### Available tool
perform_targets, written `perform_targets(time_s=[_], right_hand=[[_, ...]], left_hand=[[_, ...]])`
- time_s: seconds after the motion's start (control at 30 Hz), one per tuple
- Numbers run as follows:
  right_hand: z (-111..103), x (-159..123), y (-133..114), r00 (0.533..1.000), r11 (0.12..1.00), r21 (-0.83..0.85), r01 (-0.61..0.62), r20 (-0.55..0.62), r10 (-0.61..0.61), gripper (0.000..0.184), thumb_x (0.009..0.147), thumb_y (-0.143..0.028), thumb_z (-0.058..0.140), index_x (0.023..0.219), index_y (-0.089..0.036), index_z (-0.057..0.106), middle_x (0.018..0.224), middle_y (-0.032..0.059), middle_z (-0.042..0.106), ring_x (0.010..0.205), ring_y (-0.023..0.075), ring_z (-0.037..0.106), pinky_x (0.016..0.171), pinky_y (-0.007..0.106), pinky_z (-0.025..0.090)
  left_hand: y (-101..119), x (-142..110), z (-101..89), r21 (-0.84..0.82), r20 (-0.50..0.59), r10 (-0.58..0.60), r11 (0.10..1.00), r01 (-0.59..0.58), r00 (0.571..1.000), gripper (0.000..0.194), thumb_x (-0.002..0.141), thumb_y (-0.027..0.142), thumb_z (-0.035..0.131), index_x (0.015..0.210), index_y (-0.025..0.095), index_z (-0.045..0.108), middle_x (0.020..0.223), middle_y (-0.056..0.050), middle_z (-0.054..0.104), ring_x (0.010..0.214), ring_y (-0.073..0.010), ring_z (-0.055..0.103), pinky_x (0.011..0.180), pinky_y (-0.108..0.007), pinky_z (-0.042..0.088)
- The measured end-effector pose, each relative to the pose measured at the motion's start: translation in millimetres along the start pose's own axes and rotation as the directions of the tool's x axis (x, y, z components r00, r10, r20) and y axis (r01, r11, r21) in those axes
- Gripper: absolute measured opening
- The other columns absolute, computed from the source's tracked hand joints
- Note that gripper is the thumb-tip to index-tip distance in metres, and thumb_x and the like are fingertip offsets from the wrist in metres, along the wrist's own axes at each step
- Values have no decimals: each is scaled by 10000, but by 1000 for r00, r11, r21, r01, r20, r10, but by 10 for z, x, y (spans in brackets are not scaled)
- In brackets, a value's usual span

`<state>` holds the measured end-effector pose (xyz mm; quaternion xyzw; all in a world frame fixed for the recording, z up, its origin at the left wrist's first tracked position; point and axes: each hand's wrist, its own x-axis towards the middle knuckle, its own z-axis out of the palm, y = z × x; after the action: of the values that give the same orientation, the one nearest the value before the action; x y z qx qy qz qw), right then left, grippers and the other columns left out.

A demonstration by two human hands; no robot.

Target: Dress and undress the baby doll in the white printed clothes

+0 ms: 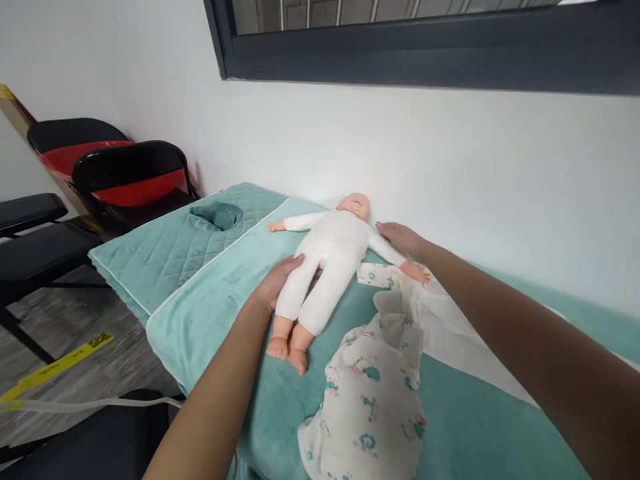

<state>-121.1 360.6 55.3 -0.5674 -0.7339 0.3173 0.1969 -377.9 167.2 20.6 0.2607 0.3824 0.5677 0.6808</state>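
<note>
A baby doll (pixel 327 263) in a plain white bodysuit lies on its back on a teal towel (pixel 225 300), head toward the wall. My left hand (pixel 279 280) rests flat against the doll's left hip and thigh, fingers stretched out. My right hand (pixel 400 237) lies beside the doll's shoulder and outstretched arm, near the wall, fingers extended. A white garment with small animal prints (pixel 370 393) lies crumpled on the towel beside the doll's legs, with a plain white cloth (pixel 450 327) spread under my right forearm.
The towel covers a bed with a quilted teal sheet (pixel 170 247) that has a face hole (pixel 216 215). Black and red folding chairs (pixel 125 173) and a black bench (pixel 35 240) stand at left. Yellow tape (pixel 55 365) marks the grey floor. A dark window frame (pixel 425 60) runs above.
</note>
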Motion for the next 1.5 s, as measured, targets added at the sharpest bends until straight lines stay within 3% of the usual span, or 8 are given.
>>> perform_targets(time_s=[0.23,0.43,0.67,0.8,0.9,1.13,1.3,1.5], right_hand=[[-542,-831,795,991,951,-282,-129,-8,132,401,924,-509,422,860,-177,637,1003,116,684,910,261,608,780,338,412],[-638,-1336,1000,991,794,-607,-41,77,110,247,861,-388,474,833,-183,607,933,127,669,834,273,598,687,336,383],[-345,-1965,517,947,786,-560,261,307,-95,244,844,-351,487,663,-187,491,765,56,601,741,192,541,638,280,319],[-369,-2544,202,894,825,-404,396,377,-244,324,901,-420,434,672,-191,410,714,2,540,668,145,489,617,259,309],[-526,-2886,5,899,875,-254,411,270,-345,352,928,-462,409,701,-195,438,698,-10,532,656,146,477,615,263,311],[-1020,-3404,-470,856,856,22,516,13,-517,309,908,-425,497,970,-187,685,921,21,645,792,155,554,692,265,383],[-1173,-3818,-740,809,806,-62,588,47,-586,252,899,-400,559,938,-212,722,837,5,618,709,116,511,658,249,355],[-1275,-3949,-517,944,944,-29,328,36,-327,494,791,-574,665,1124,-214,599,918,17,645,743,160,554,622,252,393]], left_hand=[[-231,-557,66,308,-316,244,940,-144,917,570,842,376,674,1350,194,492,1291,-122,623,1074,-231,644,926,-352,518],[-746,-1573,345,863,-339,776,482,-153,531,298,896,350,551,1146,191,589,1219,-104,609,1150,-249,567,1021,-424,440],[-1259,-1792,989,988,-37,444,153,-35,895,745,753,324,710,1419,155,424,1375,-171,514,1298,-341,451,1063,-481,380],[-1303,-1685,1162,979,-156,329,179,101,931,629,768,184,645,1369,88,490,1275,-204,586,1194,-347,542,1008,-467,410],[-1212,-1764,1328,932,196,256,251,-261,947,331,800,171,623,1130,164,656,1134,-104,661,1091,-259,599,979,-377,441],[-935,-1959,1898,736,578,563,-47,-675,591,190,774,103,648,934,205,656,1449,-101,387,1362,-278,353,1105,-446,329],[-772,-1835,2161,712,585,628,-94,-696,513,124,786,108,589,876,191,570,1280,-105,530,1207,-246,504,994,-408,430],[-641,-1828,2250,664,589,786,-337,-667,189,359,726,56,540,1046,217,522,1069,-73,572,1004,-228,554,870,-373,454]])
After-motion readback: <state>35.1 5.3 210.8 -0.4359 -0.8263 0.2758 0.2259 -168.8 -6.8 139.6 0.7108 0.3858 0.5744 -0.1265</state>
